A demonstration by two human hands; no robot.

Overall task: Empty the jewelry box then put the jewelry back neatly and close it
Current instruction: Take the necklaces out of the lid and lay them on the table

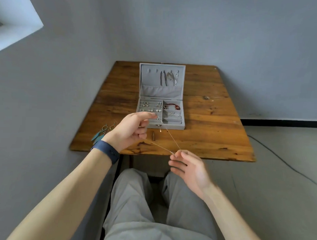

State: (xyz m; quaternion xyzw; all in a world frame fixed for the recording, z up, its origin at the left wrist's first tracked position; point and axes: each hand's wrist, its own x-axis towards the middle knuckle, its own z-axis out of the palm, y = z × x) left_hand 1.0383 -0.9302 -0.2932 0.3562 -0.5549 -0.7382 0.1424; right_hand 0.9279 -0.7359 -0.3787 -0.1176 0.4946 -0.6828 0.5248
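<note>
Your left hand [134, 129] pinches one end of a thin necklace [171, 138] just before the open box [160, 109]; your right hand [186, 167] pinches the other end beyond the table [207, 136] edge. Feather earrings [102, 133] lie left.

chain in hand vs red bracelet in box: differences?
The chain is thin and pale; the red bracelet is thicker and dark red. The chain is stretched between the left hand and right hand, both pinching it; the red bracelet lies curled in the back right compartment of the jewelry box. Both are jewelry.
</note>
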